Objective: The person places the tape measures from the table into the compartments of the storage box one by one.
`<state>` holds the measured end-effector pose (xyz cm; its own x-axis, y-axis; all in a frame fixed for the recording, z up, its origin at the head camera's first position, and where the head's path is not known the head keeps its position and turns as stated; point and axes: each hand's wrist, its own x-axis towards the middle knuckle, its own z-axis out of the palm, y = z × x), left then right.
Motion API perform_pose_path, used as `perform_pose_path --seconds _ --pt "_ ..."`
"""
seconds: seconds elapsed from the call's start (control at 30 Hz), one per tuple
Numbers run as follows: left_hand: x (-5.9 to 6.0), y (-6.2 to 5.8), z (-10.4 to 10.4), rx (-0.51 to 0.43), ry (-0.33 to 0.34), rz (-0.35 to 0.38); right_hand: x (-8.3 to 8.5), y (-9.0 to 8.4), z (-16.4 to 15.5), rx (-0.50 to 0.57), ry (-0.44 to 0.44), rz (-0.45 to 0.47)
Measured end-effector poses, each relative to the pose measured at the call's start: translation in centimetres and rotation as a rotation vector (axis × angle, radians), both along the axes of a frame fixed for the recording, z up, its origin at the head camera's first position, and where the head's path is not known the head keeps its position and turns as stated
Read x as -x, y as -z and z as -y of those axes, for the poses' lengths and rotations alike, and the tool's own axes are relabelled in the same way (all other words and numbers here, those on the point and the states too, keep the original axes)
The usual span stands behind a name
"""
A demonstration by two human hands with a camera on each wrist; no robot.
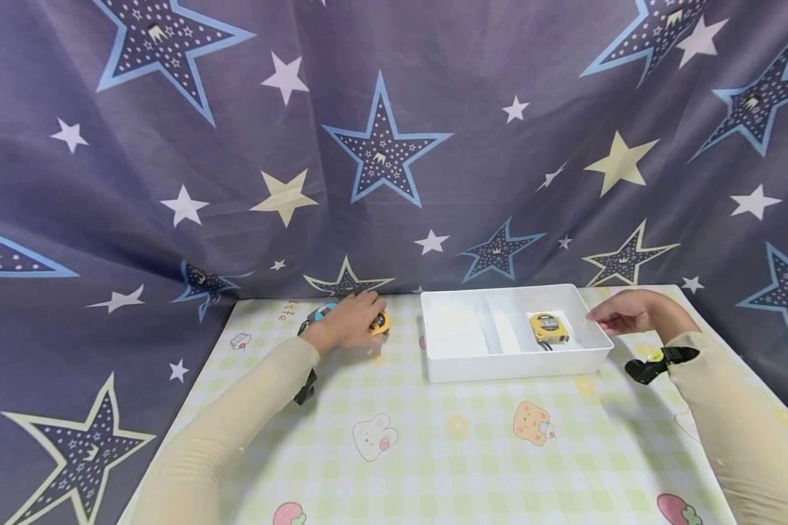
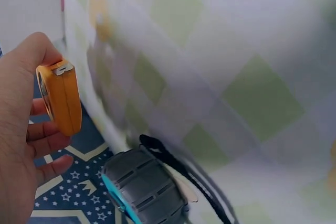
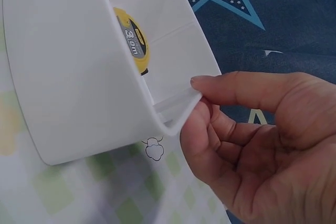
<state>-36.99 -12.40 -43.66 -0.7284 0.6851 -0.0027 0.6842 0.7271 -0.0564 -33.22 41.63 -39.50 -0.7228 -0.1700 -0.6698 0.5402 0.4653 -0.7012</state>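
My left hand grips an orange tape measure between thumb and fingers, above the tablecloth left of the white box. Beside that hand lies a black and turquoise tape measure with a black wrist strap, partly hidden by the hand in the head view. My right hand pinches the rim at the box's right end, thumb on top and fingers below. A yellow tape measure rests inside the box's right part; its label shows in the right wrist view.
Dividers cross the inside of the box. The table bears a green and white checked cloth with cartoon prints. A dark blue star-patterned curtain hangs right behind the table's back edge and along both sides.
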Motion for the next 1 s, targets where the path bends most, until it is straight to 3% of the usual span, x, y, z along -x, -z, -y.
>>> perform_pose_path --seconds 0.53,1.0 --pt "0.0 -1.4 -0.5 0.009 0.031 -0.069 -0.3 -0.3 0.3 -0.021 -0.015 -0.014" --pt "-0.5 -2.8 -0.9 0.048 0.064 -0.072 -0.1 -0.2 0.2 -0.025 -0.018 -0.013"
